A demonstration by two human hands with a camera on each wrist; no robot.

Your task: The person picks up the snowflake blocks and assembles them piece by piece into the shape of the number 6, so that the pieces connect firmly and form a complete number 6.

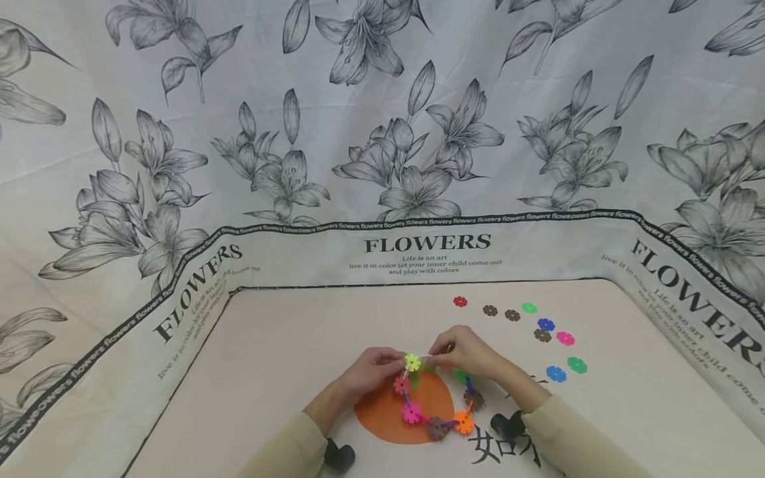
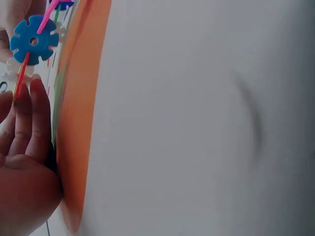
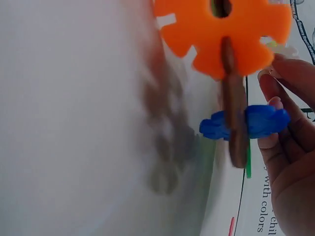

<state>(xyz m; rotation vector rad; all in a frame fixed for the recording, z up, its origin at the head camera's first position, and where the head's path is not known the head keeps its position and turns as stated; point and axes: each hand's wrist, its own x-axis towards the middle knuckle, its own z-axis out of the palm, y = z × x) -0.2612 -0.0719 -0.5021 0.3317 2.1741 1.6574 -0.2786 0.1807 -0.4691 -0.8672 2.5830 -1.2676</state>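
Observation:
Slotted plastic discs, joined edge to edge, form a looped chain (image 1: 411, 413) hanging between the two hands over a printed orange circle. With thumb and fingers, my left hand (image 1: 372, 368) pinches the chain at its upper left, beside a yellow disc (image 1: 412, 362). My right hand (image 1: 469, 350) pinches a whitish disc (image 1: 426, 358) at the upper right, close to the yellow one. In the left wrist view, a blue disc (image 2: 34, 40) and an edge-on red one (image 2: 21, 76) show by the left fingertips. An orange disc (image 3: 231, 29) hangs large before the right wrist camera.
Loose discs lie scattered at the back right of the table, among them a red (image 1: 460, 301), a pink (image 1: 565, 338) and a light blue one (image 1: 556, 374). A flower-printed cloth (image 1: 335, 255) surrounds the tabletop (image 1: 269, 372) at the back and sides.

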